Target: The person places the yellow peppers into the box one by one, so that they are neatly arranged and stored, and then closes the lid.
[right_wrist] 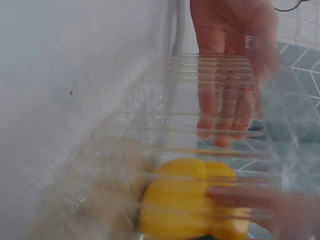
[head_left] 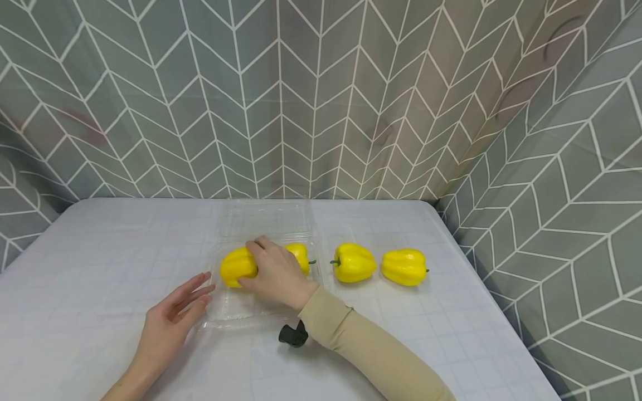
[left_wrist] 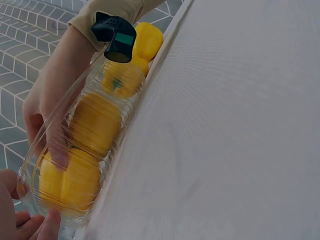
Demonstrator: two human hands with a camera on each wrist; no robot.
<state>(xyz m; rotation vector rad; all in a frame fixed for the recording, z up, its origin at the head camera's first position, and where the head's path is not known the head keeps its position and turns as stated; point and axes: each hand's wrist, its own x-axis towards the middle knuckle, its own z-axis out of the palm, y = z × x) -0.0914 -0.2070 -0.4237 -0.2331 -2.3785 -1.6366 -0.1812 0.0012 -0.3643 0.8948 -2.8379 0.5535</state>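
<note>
Grey chevron-patterned curtains close off the back and right side of a white checked table (head_left: 100, 250) in the head view. At the centre sits a clear plastic clamshell box (head_left: 236, 312) with its lid open toward twelve o'clock. Inside lie two yellow peppers: the left pepper (head_left: 234, 268) at the box's nine o'clock side, and the second pepper (head_left: 300, 256) at its three o'clock side, partly hidden. The right hand (head_left: 276, 273), in a beige sleeve (head_left: 361, 345), lies over both, fingers curled onto the left pepper. The left hand (head_left: 173, 312) rests at eight o'clock of the box, fingers straight and together, tips touching its left wall. Two loose peppers lie on the table at three o'clock of the box: the nearer loose pepper (head_left: 353, 262) and the far pepper (head_left: 403, 267), just beside each other. A black wrist camera (head_left: 293, 335) shows under the sleeve.

From the left wrist view, the box wall (left_wrist: 75, 150) shows yellow peppers in a row behind it, with right-hand fingers laid over the one at six o'clock.

From the right wrist view, one pepper (right_wrist: 185, 200) sits at six o'clock inside the clear box, a right fingertip (right_wrist: 235, 195) touching it; the left hand's straight fingers (right_wrist: 225, 115) press the far wall at twelve o'clock.
</note>
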